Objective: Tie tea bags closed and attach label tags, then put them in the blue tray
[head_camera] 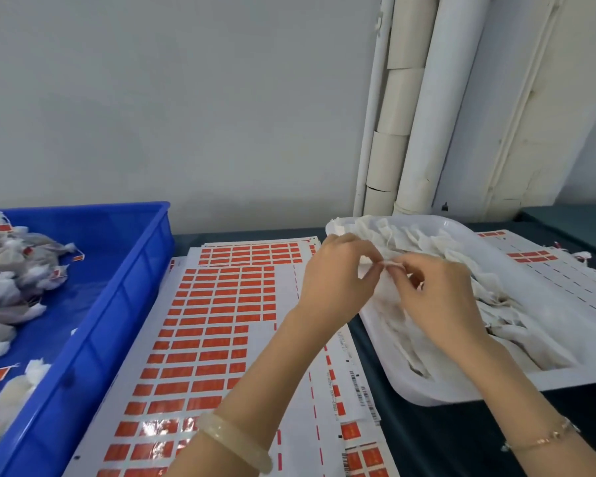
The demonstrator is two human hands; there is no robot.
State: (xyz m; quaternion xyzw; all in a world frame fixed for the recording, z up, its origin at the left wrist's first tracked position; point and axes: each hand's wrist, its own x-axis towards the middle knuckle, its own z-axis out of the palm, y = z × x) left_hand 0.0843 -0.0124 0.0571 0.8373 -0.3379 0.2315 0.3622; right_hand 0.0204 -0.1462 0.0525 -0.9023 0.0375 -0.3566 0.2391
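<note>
Tying a tea bag (386, 270) at the bench (427, 442).
Far left, the rigid blue tray (145, 256) holds finished bags (14, 270), soft and gathered, with red tags; glossy label sheets (221, 304) lie in the middle, close for peeling. The left hand (338, 280) and right hand (437, 297) each pinch the gauzy bag's top, probably its thin string, above the white tray (461, 390) of limp untied bags (503, 304).

The single head view looks forward and down from close above the table (437, 438), with the wall (186, 98) filling the upper half toward 12 o'clock, the blue tray (117, 304) cut off at 9 o'clock and the white tray (461, 390) at 3 o'clock.
</note>
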